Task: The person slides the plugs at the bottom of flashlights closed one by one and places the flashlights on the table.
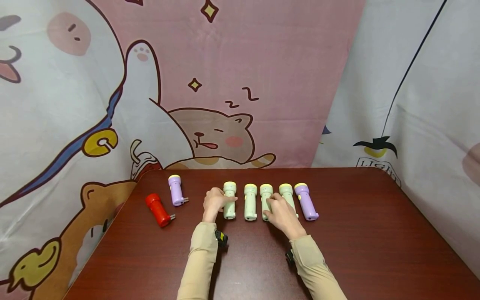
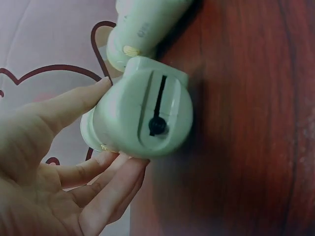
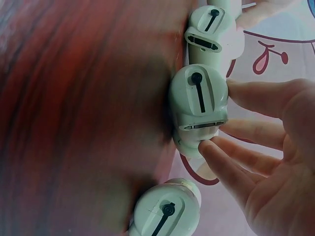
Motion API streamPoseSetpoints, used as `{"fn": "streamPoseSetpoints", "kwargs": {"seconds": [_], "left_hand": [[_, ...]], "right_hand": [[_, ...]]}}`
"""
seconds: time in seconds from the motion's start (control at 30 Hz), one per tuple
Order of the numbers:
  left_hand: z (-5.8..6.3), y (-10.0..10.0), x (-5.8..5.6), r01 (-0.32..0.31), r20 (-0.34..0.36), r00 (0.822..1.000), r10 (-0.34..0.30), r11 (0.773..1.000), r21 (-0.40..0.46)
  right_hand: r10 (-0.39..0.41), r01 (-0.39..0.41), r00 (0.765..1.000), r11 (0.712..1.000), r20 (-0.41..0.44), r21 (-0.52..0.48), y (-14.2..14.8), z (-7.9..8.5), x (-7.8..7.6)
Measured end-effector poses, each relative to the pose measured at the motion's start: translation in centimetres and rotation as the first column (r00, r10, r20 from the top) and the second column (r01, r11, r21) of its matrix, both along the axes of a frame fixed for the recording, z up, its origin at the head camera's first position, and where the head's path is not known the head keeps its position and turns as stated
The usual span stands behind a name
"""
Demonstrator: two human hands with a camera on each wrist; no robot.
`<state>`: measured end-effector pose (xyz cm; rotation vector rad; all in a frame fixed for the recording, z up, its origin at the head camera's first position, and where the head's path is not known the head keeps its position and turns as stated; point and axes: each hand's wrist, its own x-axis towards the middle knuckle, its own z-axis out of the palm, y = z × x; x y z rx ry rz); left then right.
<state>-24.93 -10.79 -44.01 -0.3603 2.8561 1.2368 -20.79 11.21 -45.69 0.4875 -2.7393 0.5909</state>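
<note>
My left hand [image 1: 215, 202] grips the leftmost pale green flashlight [image 1: 230, 188] on the table, thumb on one side and fingers on the other. Its end cap [image 2: 165, 113], with a black slot, faces the left wrist camera. Right of it lies a second green flashlight [image 1: 250, 203], untouched. My right hand [image 1: 283, 214] holds the third green flashlight [image 1: 266, 191] between thumb and fingers; its end [image 3: 199, 96] shows in the right wrist view. A fourth green flashlight [image 1: 286, 191] lies partly hidden behind that hand.
A purple flashlight [image 1: 306, 203] lies at the row's right end. Apart on the left are another purple flashlight [image 1: 175, 188] and a red flashlight [image 1: 159, 211], both with metal prongs sticking out. The brown table [image 1: 367, 233] meets a cartoon-printed cloth [image 1: 285, 83] at the back.
</note>
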Motion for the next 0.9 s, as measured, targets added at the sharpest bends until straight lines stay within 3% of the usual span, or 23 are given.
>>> {"fn": "streamPoseSetpoints", "kwargs": {"seconds": [0.33, 0.9], "left_hand": [[-0.87, 0.32, -0.58, 0.012, 0.029, 1.0, -0.011, 1.0, -0.025], [-0.91, 0.37, -0.48, 0.028, 0.044, 0.999, -0.028, 1.0, -0.004]], "right_hand": [[0.006, -0.006, 1.0, 1.0, 0.012, -0.011, 0.02, 0.0, -0.1], [0.009, -0.009, 1.0, 1.0, 0.025, -0.007, 0.06, 0.03, -0.2]]}}
